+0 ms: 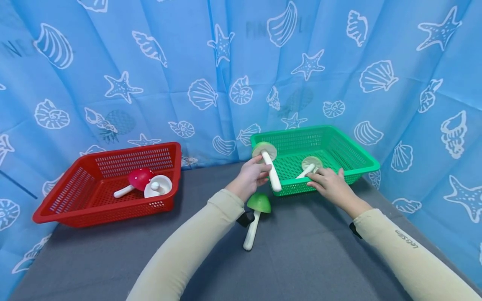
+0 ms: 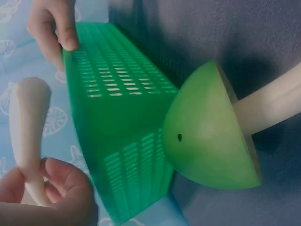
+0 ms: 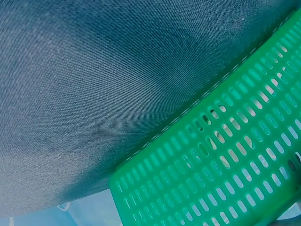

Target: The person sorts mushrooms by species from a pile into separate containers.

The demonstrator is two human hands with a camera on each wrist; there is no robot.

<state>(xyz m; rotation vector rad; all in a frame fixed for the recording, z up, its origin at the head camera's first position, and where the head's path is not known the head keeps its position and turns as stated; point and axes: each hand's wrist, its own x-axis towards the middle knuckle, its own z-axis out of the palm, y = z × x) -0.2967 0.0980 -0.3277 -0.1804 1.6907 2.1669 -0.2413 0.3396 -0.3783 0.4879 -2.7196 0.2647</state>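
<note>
Pinched by the white stem, a toy mushroom [image 1: 272,171] with a pale-green cap is in my left hand [image 1: 251,174], tilted over the near left corner of the green basket [image 1: 361,170]. My right hand [image 1: 333,187] holds the basket's near rim, thumb outside and fingers over the top. Beside those fingers, another mushroom [image 1: 311,162] lies inside, its pale cap underside showing. On the table below my left wrist is a third mushroom [image 1: 260,203] with a bright green cap, large in the left wrist view. The right wrist view shows mostly the basket's slotted wall [image 3: 225,155].
At the left stands a red basket [image 1: 124,210] holding a red-capped mushroom [image 1: 140,179] with white dots and another mushroom [image 1: 158,186] turned underside up. Grey cloth [image 1: 301,251] covers the table. A blue shell-print curtain [image 1: 241,83] hangs behind both baskets.
</note>
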